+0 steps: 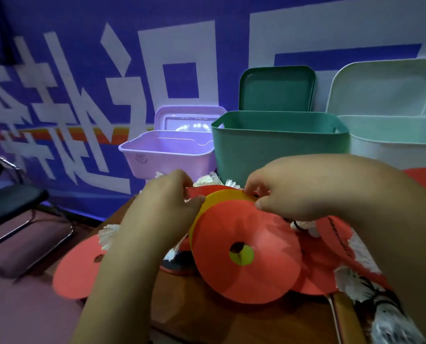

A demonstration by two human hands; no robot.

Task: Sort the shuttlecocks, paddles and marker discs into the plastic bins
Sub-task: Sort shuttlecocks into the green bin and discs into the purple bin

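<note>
- Under both wrists, on the wooden table [219,324], lies the unsorted heap. A loose red disc [78,269] sits outside the left forearm, and white shuttlecocks [356,281] lie beneath the right one. What looks like a red paddle [331,234] is half buried there.
- Between the hands, a stack of marker discs [232,219] is tipped up on edge, facing the camera. The front red disc [264,276] covers a yellow disc [222,198], which shows at the upper rim and through the centre hole.
- The left hand [167,197] pinches the stack's upper-left rim between thumb and fingers. The right hand [279,192] pinches the upper-right rim the same way.
- Both forearms reach in from below, wrists turned inward, knuckles toward the bins.
- This reads as gathering the discs into one bundle before binning. The next move probably calls for squaring the edges, keeping both pinches firm so the thin discs do not fan apart, and lifting them forward over a bin wall.
- Just past the fingertips, more shuttlecocks [214,180] poke up.
- Beyond the left hand stands the lilac bin [167,157], and beyond the right the dark green bin [279,145]. The pale mint bin [393,142] is farther to the right. All lids are raised.
</note>
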